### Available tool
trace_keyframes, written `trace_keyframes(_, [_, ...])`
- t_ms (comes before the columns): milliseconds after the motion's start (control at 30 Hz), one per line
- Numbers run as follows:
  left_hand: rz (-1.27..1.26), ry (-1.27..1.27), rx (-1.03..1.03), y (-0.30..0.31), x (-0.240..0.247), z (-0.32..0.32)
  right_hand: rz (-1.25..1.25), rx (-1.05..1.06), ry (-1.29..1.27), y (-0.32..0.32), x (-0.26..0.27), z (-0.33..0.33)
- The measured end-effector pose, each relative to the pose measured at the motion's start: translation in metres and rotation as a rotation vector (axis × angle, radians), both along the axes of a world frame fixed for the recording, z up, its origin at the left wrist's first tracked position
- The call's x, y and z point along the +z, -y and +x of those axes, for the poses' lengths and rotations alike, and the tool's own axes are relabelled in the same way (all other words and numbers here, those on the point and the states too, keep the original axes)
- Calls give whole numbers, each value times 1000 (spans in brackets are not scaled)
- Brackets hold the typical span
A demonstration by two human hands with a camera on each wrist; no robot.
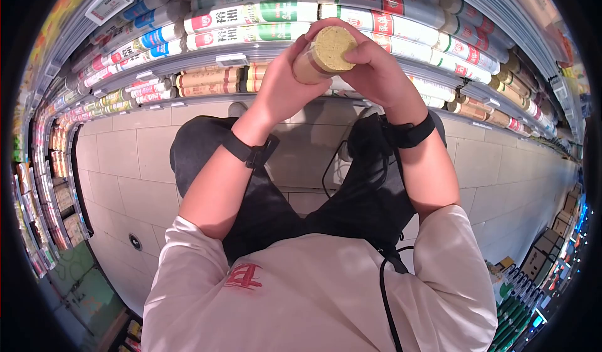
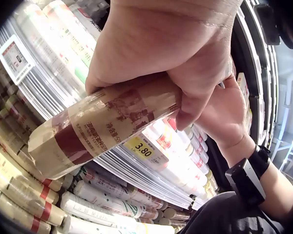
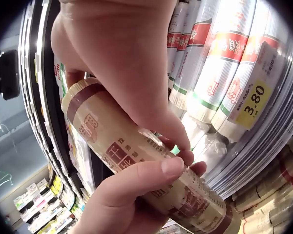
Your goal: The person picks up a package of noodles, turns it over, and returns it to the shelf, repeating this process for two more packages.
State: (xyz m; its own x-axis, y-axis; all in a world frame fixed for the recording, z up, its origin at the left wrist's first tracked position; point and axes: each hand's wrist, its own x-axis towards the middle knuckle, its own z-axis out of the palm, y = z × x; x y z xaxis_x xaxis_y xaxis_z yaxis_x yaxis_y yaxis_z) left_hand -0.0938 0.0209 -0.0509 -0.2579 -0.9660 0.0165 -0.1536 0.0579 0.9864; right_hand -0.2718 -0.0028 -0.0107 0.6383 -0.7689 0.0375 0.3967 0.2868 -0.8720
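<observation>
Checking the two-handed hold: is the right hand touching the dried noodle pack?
Touching. In the right wrist view the right hand curls its fingers over the dried noodle pack, pressed against its wrapper.

The person wears a cream shirt (image 1: 313,289) with a small red print (image 1: 243,277) on the chest. Its loose sleeves (image 1: 448,239) end near the elbow. Below it are black trousers (image 1: 200,157). A black left strap (image 1: 251,151) with a buckle circles the wrist behind the left hand (image 1: 285,88). A matching right strap (image 1: 411,132) sits behind the right hand (image 1: 370,69). A thin black cable (image 1: 382,295) runs down the shirt front, and a second cable loop (image 1: 323,175) lies over the trousers.
</observation>
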Motion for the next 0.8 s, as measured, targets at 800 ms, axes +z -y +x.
trace_keyframes(800, [4, 27, -12, 1, -3, 2, -2, -38, -10, -4, -3, 0])
